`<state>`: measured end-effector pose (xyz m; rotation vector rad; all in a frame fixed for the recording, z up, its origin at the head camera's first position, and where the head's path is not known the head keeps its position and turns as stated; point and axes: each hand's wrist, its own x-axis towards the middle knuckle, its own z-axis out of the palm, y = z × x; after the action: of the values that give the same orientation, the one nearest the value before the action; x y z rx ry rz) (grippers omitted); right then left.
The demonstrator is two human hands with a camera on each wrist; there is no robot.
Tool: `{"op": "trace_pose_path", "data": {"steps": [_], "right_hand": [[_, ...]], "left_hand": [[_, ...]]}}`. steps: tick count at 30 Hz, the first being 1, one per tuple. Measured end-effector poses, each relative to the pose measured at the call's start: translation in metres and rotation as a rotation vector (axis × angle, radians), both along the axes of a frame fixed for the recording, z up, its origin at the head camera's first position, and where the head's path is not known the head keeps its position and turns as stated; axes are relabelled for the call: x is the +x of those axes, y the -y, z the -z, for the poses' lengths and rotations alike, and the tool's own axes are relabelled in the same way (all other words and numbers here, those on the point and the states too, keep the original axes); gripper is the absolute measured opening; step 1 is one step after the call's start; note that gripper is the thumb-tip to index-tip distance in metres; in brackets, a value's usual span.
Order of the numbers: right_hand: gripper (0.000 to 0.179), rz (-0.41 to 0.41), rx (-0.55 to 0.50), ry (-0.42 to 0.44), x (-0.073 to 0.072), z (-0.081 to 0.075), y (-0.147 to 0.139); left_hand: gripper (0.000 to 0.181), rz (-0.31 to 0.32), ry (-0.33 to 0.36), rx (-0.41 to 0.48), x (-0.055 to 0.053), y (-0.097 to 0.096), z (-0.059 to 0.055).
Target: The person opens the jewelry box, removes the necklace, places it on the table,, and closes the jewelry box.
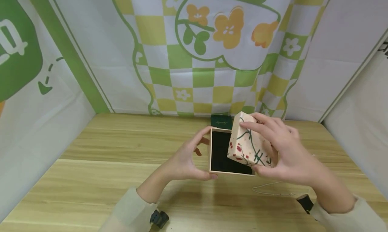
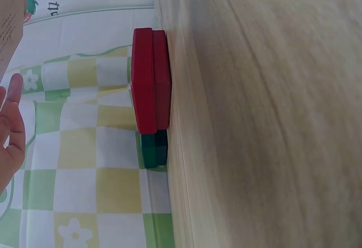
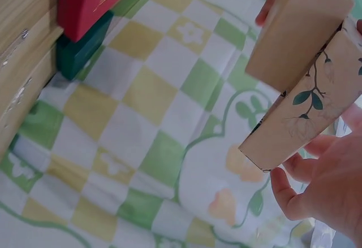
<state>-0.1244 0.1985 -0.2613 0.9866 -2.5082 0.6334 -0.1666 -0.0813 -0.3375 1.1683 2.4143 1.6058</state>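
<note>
My left hand (image 1: 189,157) grips the pale box base (image 1: 232,173) by its left side, thumb below and fingers above. Black lining (image 1: 221,151) fills the inside of the base. In my right hand (image 1: 286,151) is the box lid (image 1: 247,144), cream with red flowers and green stems. It tilts over the right part of the base and hides that side. From the right wrist view, the lid (image 3: 317,101) and the plain base (image 3: 302,27) meet at an angle, apart from the table. At the left wrist view's edge, only some of my left hand (image 2: 11,129) shows.
A thin silver chain (image 1: 272,194) lies on the wooden table (image 1: 121,184), below my right hand. Near the table's back edge are a dark green box (image 1: 221,121) and a red box (image 2: 148,81). A patterned curtain (image 1: 182,73) hangs behind them.
</note>
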Motion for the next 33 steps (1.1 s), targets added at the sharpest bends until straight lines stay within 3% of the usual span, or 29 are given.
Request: {"op": "trace_pose_path", "data": {"steps": [14,33], "right_hand": [[0.089,-0.071,0.178,-0.059,0.000,-0.003,0.025],[0.092,-0.100,0.256,-0.074,0.000,-0.001,0.037]], "left_hand": [[0.114,-0.003,-0.007,-0.023,-0.002,-0.001,0.002],[0.113,-0.003,-0.016,-0.023,-0.001,-0.001,0.002]]}}
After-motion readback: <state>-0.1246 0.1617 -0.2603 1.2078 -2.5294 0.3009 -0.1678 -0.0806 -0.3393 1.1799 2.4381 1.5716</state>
